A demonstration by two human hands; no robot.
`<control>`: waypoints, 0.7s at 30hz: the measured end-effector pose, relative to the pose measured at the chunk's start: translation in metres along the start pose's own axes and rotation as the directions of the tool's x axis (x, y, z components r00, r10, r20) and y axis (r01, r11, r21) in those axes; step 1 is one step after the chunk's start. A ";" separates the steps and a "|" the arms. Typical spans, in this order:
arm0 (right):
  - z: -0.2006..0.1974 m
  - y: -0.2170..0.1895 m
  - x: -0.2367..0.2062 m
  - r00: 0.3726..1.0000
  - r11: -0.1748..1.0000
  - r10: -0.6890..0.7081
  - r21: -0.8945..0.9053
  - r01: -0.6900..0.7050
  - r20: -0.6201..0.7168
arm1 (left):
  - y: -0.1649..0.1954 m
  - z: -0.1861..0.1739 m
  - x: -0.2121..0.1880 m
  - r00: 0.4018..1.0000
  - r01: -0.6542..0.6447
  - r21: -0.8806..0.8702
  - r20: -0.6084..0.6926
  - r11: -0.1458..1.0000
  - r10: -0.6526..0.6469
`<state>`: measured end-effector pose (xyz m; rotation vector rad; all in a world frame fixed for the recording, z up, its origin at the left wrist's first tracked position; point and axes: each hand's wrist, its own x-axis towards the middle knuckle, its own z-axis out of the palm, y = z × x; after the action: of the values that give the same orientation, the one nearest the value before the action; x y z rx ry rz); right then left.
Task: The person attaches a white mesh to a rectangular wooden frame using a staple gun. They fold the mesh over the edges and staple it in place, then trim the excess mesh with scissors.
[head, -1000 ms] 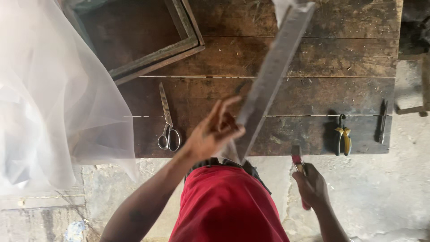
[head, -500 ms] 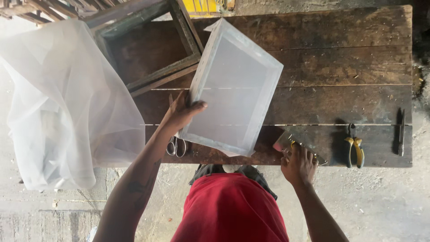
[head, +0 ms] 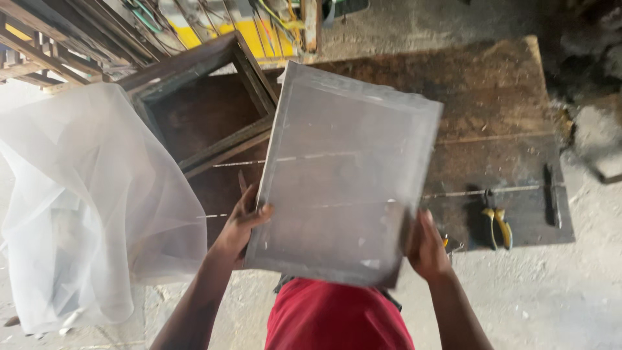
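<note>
I hold a rectangular frame covered with sheer mesh (head: 343, 175) flat above a dark wooden workbench (head: 492, 97). My left hand (head: 241, 223) grips its left edge near the lower corner, thumb on top. My right hand (head: 426, 245) grips the lower right corner. The bench boards show through the mesh. A red-handled tool (head: 446, 242) peeks out beside my right hand; whether that hand holds it I cannot tell.
An empty wooden frame (head: 194, 71) lies at the bench's back left. A sheet of white mesh cloth (head: 84, 207) hangs off the left end. Yellow-handled pliers (head: 496, 223) and a dark flat tool (head: 552, 194) lie at the right. Concrete floor lies below.
The meshed frame went from edge-on to flat and face-up, and my right hand came up to grip its lower right corner. The scissors are now hidden behind it.
</note>
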<state>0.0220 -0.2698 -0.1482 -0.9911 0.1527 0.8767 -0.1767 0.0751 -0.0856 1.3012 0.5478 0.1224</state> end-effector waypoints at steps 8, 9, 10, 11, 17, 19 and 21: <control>0.071 -0.098 -0.057 0.927 0.593 -0.372 -0.755 0.282 0.054 | 0.058 0.016 -0.016 0.962 -0.200 -0.094 0.171 0.975 0.213; 0.079 -0.104 -0.061 0.913 0.591 -0.401 -0.739 0.324 0.079 | 0.065 0.020 -0.017 0.952 -0.238 -0.078 0.180 0.968 0.248; 0.086 -0.109 -0.063 0.896 0.588 -0.431 -0.720 0.367 0.105 | 0.072 0.023 -0.018 0.958 -0.236 -0.058 0.154 0.970 0.243; 0.093 -0.111 -0.066 0.890 0.567 -0.447 -0.742 0.357 0.088 | 0.077 0.025 -0.019 0.964 -0.231 -0.039 0.128 0.972 0.234; 0.120 -0.107 -0.069 0.845 0.457 -0.532 -0.821 0.343 0.057 | 0.098 0.033 -0.022 0.981 -0.190 0.214 0.016 0.958 0.191; 0.124 -0.105 -0.070 0.851 0.406 -0.524 -0.865 0.293 0.042 | 0.099 0.032 -0.026 0.983 -0.181 0.225 0.012 0.957 0.183; 0.127 -0.101 -0.072 0.853 0.381 -0.521 -0.904 0.194 -0.036 | 0.097 0.032 -0.031 0.986 -0.165 0.215 0.002 0.962 0.169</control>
<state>0.0122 -0.2365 0.0259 -2.0880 -0.3052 0.2975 -0.1681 0.0625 0.0198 1.5589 0.4741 0.2185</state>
